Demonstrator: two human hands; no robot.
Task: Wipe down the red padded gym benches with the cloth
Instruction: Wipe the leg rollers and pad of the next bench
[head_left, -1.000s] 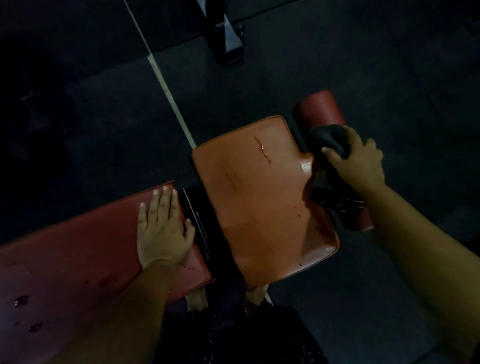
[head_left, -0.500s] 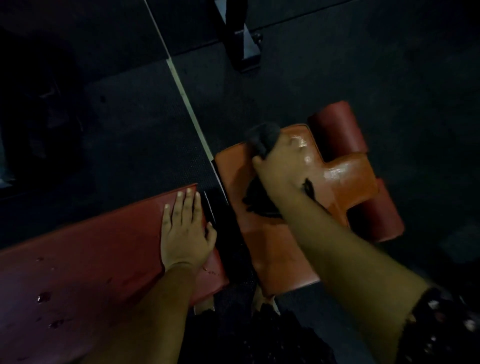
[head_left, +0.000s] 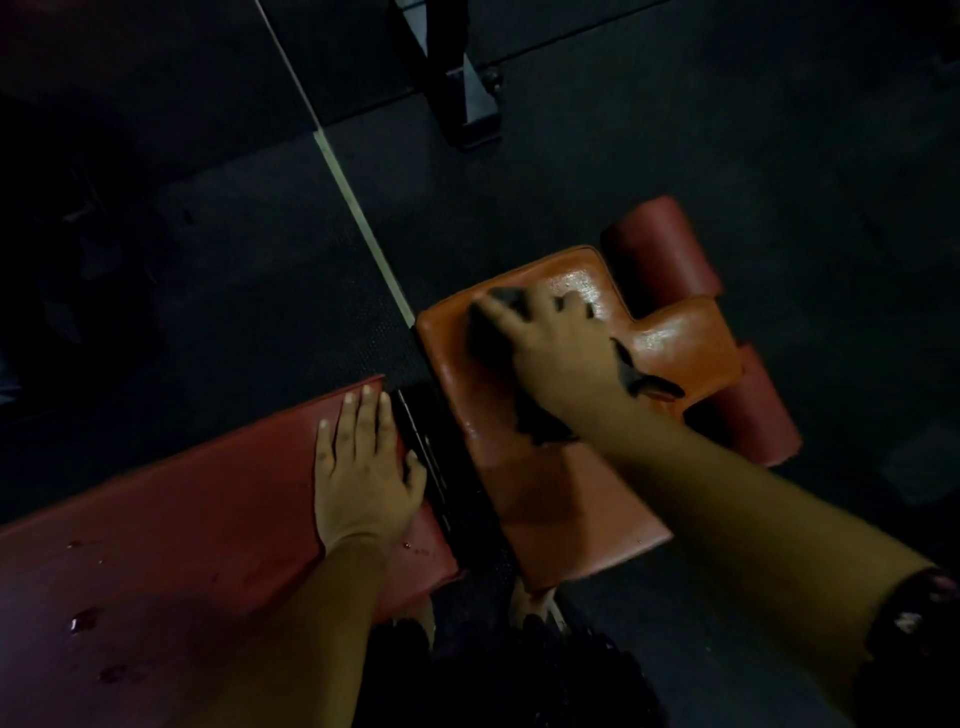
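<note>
The right hand (head_left: 558, 358) clutches a dark cloth (head_left: 540, 426) and presses it onto the orange surface (head_left: 566, 499) near its far left corner. Cloth shows beyond the fingertips and under the wrist. The left hand (head_left: 363, 467) lies flat, fingers straight, on the end of the red surface (head_left: 182, 545), just beside the black gap (head_left: 457, 493) between the two surfaces. The orange one has a wet sheen, and droplets (head_left: 83, 621) dot the red one. A red roller (head_left: 660, 249) sits behind.
</note>
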